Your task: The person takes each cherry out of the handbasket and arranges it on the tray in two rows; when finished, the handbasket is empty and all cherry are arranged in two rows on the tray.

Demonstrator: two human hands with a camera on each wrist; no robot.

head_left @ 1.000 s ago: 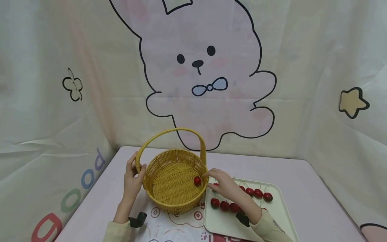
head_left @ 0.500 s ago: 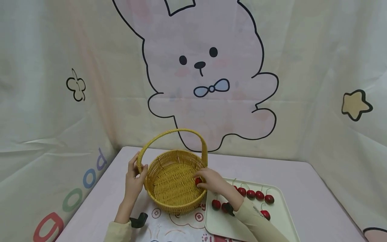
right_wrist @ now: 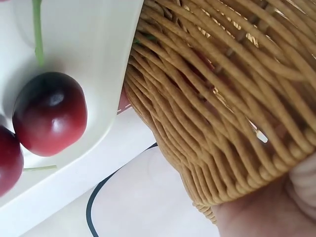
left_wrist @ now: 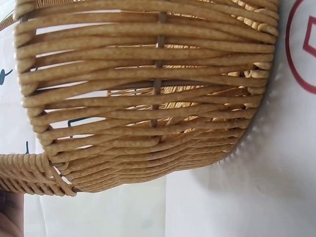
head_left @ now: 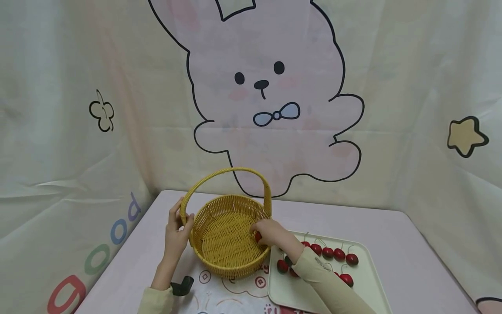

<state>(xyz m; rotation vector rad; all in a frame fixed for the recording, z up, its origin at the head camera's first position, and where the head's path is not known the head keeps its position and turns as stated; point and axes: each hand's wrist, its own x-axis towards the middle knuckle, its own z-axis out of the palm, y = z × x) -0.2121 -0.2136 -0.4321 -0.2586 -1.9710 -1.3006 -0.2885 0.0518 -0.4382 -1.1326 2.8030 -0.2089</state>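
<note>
A yellow woven basket with a tall arched handle stands on the table. My left hand grips it at the left foot of the handle, thumb in front and fingers behind. My right hand reaches over the right rim into the basket, its fingers curled round a red cherry near the inner wall. In the right wrist view, the basket's weave hides those fingertips, and part of the palm shows at the rim. The left wrist view shows the basket's side up close.
A pale tray touches or nearly meets the basket's right side. On it lie several dark red cherries with green stems, in rows, partly covered by my right forearm. A printed mat lies in front; a curtain with a cartoon bear hangs behind.
My right hand has moved from outside the right rim into the basket, and its fingers have closed round the cherry there. The left hand keeps its grip on the handle.
</note>
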